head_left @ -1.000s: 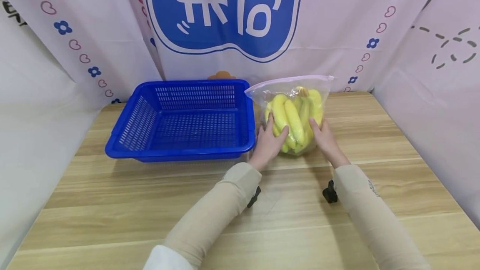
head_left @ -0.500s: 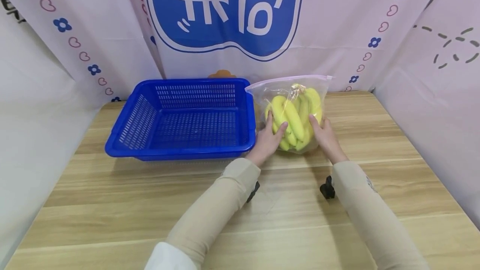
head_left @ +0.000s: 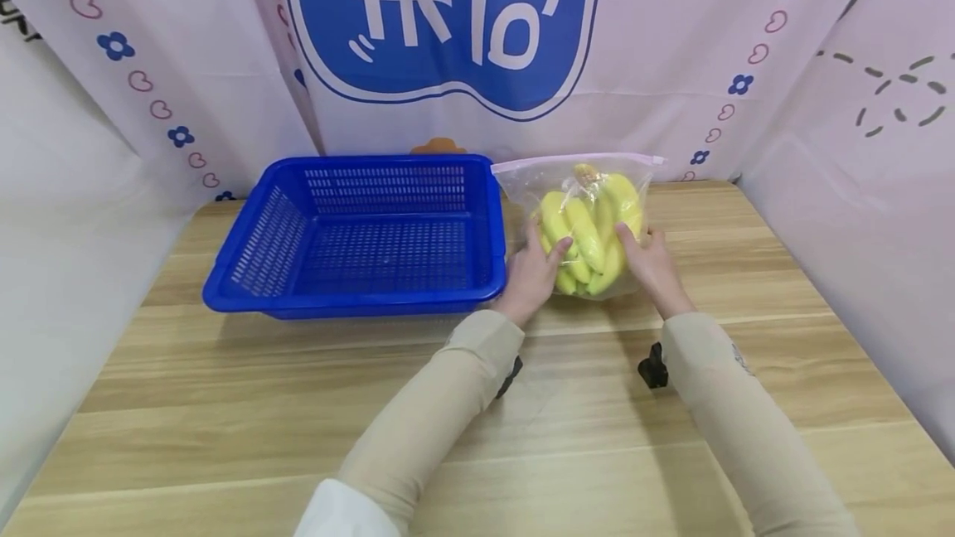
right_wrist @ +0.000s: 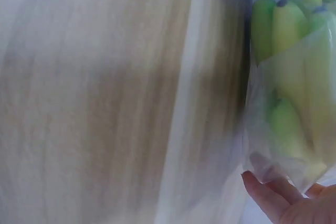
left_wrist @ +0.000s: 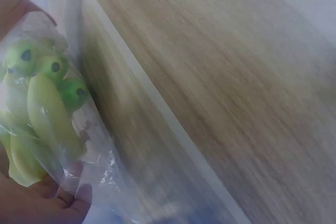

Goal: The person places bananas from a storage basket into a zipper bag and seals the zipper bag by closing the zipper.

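A clear zip bag (head_left: 574,172) with a pale pink top strip stands upright, full of yellow bananas (head_left: 585,234). In the head view, my left hand (head_left: 531,272) holds its left side, thumb on the front. On the opposite side my right hand (head_left: 653,269) grips it, thumb forward too. Green banana tips (left_wrist: 51,66) with dark ends show through the plastic in the left wrist view, where the left fingers curl round the bag's edge. In the right wrist view, fingers (right_wrist: 265,192) lie against the plastic; part of the right hand is cut off by the frame.
Left of the bag stands a blue slotted plastic basket (head_left: 358,305), its right rim close to the left hand. Both rest on a wood-grain table (head_left: 298,404). A printed cloth (head_left: 634,65) hangs behind, and white sheets border the sides.
The bag's top strip has become more level, its left corner shifting slightly right. My left fingers have slipped further round the bag's side. Both hands stay at the bag; the basket stands where it was.
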Action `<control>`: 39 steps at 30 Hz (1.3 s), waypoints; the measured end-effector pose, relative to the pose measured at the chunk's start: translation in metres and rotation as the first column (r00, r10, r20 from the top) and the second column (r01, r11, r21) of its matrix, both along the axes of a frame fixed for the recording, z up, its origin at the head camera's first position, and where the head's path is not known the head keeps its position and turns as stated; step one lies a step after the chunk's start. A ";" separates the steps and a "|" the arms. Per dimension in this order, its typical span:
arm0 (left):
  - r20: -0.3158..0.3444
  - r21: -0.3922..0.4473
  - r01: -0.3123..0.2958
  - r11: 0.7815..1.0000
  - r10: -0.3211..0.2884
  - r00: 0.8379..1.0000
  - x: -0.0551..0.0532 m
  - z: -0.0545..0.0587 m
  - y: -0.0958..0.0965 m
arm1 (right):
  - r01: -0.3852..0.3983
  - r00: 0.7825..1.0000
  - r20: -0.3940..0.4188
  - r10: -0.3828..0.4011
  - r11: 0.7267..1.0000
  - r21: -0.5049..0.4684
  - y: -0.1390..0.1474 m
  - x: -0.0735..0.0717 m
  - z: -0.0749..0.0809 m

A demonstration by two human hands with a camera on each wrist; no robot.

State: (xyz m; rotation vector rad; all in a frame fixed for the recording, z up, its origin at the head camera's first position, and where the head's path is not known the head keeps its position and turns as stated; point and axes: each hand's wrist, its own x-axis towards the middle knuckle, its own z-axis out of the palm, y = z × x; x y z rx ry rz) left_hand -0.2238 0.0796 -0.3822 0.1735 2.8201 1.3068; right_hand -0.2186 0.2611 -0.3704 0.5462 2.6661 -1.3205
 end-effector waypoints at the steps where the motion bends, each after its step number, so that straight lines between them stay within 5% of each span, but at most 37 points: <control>1: -0.013 -0.009 -0.008 1.000 0.008 1.000 0.000 0.000 0.001 | 0.002 1.000 -0.006 -0.002 1.000 0.003 0.000 0.000 0.001; 6: -0.039 -0.052 -0.010 0.999 0.008 0.999 0.000 0.002 0.007 | 0.034 0.999 -0.038 -0.031 0.998 0.056 0.004 -0.002 0.008; 14: 0.054 -0.014 0.030 0.999 -0.029 0.998 -0.001 0.004 0.011 | 0.082 0.996 -0.037 -0.080 0.994 0.074 0.007 -0.006 0.014; 27: 0.073 -0.031 0.130 0.991 -0.127 0.989 -0.002 0.004 0.009 | 0.132 0.991 -0.024 -0.130 0.989 0.066 0.012 -0.009 0.015; 32: 0.084 -0.003 0.114 0.993 -0.113 0.990 -0.003 0.005 0.009 | 0.120 0.993 0.001 -0.120 0.990 0.074 0.010 -0.010 0.019; 39: 0.151 0.068 0.008 0.998 -0.018 0.988 -0.004 0.006 0.012 | 0.101 0.994 0.024 -0.104 0.991 0.084 0.007 -0.010 0.025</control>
